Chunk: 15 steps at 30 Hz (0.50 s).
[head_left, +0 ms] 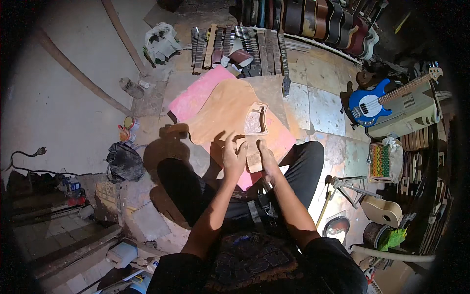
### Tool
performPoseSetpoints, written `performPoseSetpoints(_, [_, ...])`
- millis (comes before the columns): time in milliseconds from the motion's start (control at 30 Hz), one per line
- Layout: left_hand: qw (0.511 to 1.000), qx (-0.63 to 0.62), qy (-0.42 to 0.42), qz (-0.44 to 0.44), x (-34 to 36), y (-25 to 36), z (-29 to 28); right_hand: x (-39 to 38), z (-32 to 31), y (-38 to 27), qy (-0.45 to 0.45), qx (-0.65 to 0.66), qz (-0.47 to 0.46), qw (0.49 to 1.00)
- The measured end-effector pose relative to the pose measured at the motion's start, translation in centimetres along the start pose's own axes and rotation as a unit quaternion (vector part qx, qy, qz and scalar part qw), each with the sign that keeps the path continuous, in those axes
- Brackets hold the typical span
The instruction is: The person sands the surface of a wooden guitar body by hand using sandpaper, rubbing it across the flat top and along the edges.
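Across my lap lies an unfinished wooden guitar body [220,110] with a carved cavity [256,119] near its right side. It rests over a pink board [203,90]. Just below the cavity is a small tan sheet with a zigzag edge, which looks like sandpaper [253,159]. My right hand [269,160] grips the sheet along its right side. At the sheet's left, my left hand [234,158] has its fingers apart and curved, with the thumb close to the sheet. Whether that thumb touches it is hard to make out.
Several guitar necks [237,46] lie beyond the board. Guitar bodies stand in a rack [313,17] at the far right. A blue bass guitar [370,104] leans on the right. On the left are a black plastic bag [125,161] and a tin can [130,122].
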State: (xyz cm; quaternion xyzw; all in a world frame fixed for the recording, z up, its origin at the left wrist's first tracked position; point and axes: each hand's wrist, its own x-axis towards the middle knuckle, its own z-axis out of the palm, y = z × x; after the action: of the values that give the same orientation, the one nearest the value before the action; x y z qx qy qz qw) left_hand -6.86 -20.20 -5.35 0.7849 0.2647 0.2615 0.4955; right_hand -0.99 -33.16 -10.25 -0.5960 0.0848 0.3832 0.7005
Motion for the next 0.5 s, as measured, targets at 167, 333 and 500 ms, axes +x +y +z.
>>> performPoseSetpoints(167, [0.997,-0.031,-0.043,-0.059,0.3,1.5,-0.6,0.3,-1.0,1.3,-0.062,0.034,-0.023,0.997])
performPoseSetpoints(333, [0.997,-0.042,-0.014,-0.064,0.1,0.9,-0.5,-0.8,0.3,-0.6,-0.068,-0.006,-0.062,0.996])
performPoseSetpoints(500, [0.993,-0.067,-0.075,-0.061,0.7,-1.1,-0.9,-1.9,1.0,-3.5,-0.1,0.092,0.063,0.989])
